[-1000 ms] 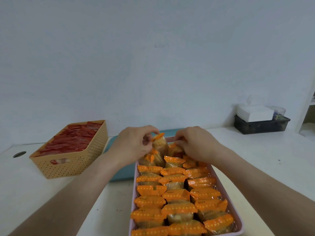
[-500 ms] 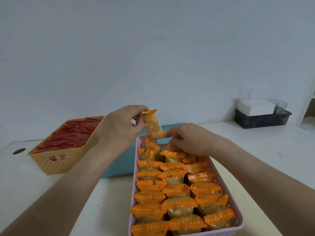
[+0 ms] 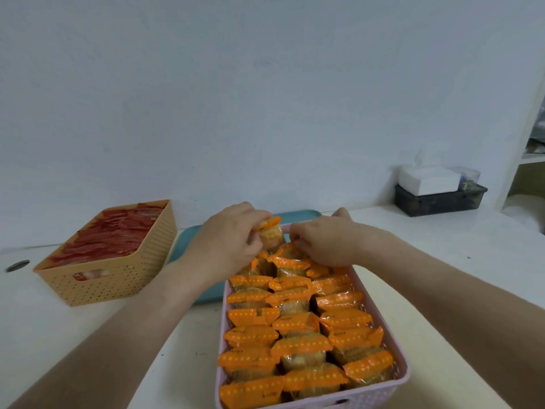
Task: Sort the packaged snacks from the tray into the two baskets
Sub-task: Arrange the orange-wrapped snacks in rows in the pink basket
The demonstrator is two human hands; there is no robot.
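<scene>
Head view: the left hand [image 3: 227,240] pinches one orange-wrapped snack [image 3: 271,236] by its upper end. It holds the snack upright over the far end of the pink basket [image 3: 368,398], with the lower end down among the top row. The right hand [image 3: 327,242] lies just beside it on that row with its fingers bent down onto the orange packs [image 3: 295,323]. Whether it grips one or only parts them, I cannot tell.

The pink basket stands at the near edge of the worktop [image 3: 442,261], packed in three rows. The tan basket [image 3: 118,278], full of red packs [image 3: 115,234], sits toward the left edge. The teal tray [image 3: 188,240] lies between and behind the baskets, and the arms hide most of it.

The step in hand looks like seating this snack in the last gap of the far row. The next move probably calls for the right hand to hold the neighbouring packs apart while the left pushes the snack straight down and lets go. The rows are tight, so a pack could pop up or crumple.
</scene>
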